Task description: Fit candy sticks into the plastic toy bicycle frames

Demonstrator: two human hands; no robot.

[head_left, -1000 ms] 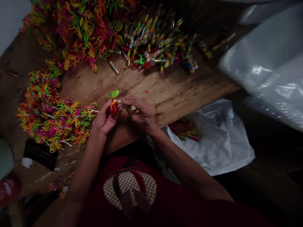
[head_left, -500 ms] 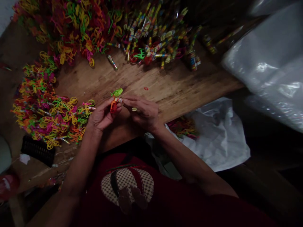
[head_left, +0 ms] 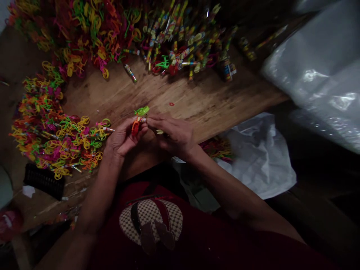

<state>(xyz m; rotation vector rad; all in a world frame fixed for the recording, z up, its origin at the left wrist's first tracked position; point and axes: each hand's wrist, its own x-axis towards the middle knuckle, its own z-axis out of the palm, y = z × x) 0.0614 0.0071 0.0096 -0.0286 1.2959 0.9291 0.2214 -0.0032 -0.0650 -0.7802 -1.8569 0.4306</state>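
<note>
My left hand [head_left: 123,138] is closed on a small plastic toy [head_left: 136,126] with orange-red and bright green parts, the green part sticking up above the fingers. From the right, my right hand [head_left: 174,134] has its fingers pinched at the toy's whitish end, and the fingertips of both hands nearly meet. A small pale yellow piece [head_left: 159,132] shows beneath the right fingers. Both hands are over the near edge of the wooden table [head_left: 126,95].
Colourful plastic toys [head_left: 56,131] are heaped at the left, with another heap [head_left: 92,33] behind. Candy-filled tubes [head_left: 180,41] lie at the back. A black tray [head_left: 44,180] sits lower left, a white bag [head_left: 261,157] at the right, and clear plastic wrapping [head_left: 320,75] at upper right.
The right hand and forearm have shifted slightly right, and the green part of the toy has tipped a little to the right. The whole view has moved slightly.
</note>
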